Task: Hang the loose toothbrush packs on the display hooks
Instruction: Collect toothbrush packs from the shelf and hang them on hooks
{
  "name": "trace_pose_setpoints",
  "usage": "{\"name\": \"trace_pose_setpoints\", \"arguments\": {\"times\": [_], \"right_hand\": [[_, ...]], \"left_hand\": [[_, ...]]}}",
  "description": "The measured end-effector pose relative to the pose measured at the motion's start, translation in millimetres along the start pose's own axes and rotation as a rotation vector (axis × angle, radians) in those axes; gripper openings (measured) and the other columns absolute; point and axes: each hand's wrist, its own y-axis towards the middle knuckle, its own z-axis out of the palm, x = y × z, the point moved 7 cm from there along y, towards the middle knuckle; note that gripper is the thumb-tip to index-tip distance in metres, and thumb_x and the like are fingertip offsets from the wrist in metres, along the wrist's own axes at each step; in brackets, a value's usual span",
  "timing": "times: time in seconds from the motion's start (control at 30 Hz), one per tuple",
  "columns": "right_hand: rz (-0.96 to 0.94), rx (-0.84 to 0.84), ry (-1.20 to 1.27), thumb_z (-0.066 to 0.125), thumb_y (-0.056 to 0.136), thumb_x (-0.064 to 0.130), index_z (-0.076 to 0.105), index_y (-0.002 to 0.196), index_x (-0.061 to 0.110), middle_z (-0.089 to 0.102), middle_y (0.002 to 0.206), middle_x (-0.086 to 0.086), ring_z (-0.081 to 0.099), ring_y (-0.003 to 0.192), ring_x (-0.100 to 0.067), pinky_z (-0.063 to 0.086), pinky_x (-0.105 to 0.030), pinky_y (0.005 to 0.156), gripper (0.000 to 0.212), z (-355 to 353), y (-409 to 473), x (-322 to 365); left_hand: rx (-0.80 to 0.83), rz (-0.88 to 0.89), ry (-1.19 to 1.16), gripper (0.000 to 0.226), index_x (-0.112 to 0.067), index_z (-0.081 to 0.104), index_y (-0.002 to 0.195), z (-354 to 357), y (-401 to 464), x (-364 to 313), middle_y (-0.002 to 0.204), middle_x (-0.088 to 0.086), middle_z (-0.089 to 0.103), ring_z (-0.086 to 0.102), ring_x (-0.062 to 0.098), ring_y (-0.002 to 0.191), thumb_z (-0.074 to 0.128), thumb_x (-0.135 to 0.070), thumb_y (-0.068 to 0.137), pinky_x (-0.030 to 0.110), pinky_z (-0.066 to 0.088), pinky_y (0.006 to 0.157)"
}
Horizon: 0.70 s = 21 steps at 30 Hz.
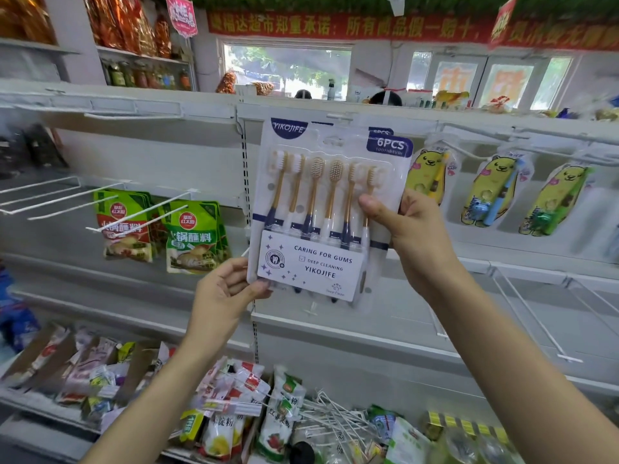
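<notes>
Pack in hand: a clear six-piece toothbrush pack (pixel 321 209), white card with navy trim, six gold-handled brushes upright in a row; held up flat against the white shelving, facing the wearer, slightly tilted.
Pack position: its top edge reaches the upper rail; the hang hole sits at the level of a display hook (pixel 338 117), but whether the hook passes through it, I cannot tell.
Second pack: another identical pack (pixel 382 132) shows just behind the first, only its navy corner label visible at upper right.
Left hand (pixel 227 289): pinches the pack's lower left corner, thumb on the front, fingers curled behind.
Right hand (pixel 402 222): grips the pack's right edge about mid-height, thumb pressed across the front over the last brush handle, fingers wrapped behind.
Right neighbours: three yellow bear-shaped toothbrush packs (pixel 492 192) hang in a row from the same rail, just beside the held pack.
Left neighbours: green sauce pouches (pixel 191 236) hang on white hooks lower left; several bare hooks (pixel 50 199) jut out beside them.
Bottom shelf: loose mixed packets (pixel 234 403) and a heap of unattached white wire hooks (pixel 338 416).
Background: red banner (pixel 335 25) with yellow lettering above a window.
</notes>
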Motion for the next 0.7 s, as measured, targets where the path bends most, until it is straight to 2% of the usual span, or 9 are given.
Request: {"name": "trace_pose_setpoints", "arguments": {"times": [0.37,0.53,0.7], "right_hand": [[-0.037,-0.022,-0.034,0.066,0.095,0.010,0.072,0.106,0.019,0.077,0.106,0.001,0.073,0.102,-0.017,0.057,-0.038,0.094,0.015,-2.6,15.7,-1.5],[-0.019,-0.041,-0.030,0.067,0.094,0.011,0.072,0.107,0.018,0.077,0.109,-0.002,0.072,0.106,-0.019,0.055,-0.044,0.099,0.016,-6.1,15.3,-14.5],[-0.003,-0.061,-0.030,0.066,0.095,0.012,0.072,0.111,0.012,0.077,0.106,-0.001,0.073,0.101,-0.017,0.058,-0.041,0.094,0.018,-7.7,25.8,-15.3]], "left_hand": [[0.018,-0.032,-0.064,0.035,-0.005,0.063,0.107,12.5,24.2,13.8,0.089,0.001,0.079,0.075,0.015,0.077,0.064,0.020,0.082,0.026,0.062,0.067],[0.036,-0.059,-0.073,0.037,-0.010,0.065,0.106,13.9,23.3,27.2,0.091,0.004,0.079,0.076,0.019,0.080,0.066,0.018,0.082,0.029,0.063,0.068],[0.015,-0.056,-0.091,0.035,-0.010,0.065,0.105,16.4,33.3,25.5,0.091,0.003,0.079,0.076,0.019,0.078,0.069,0.014,0.081,0.027,0.062,0.067]]}}
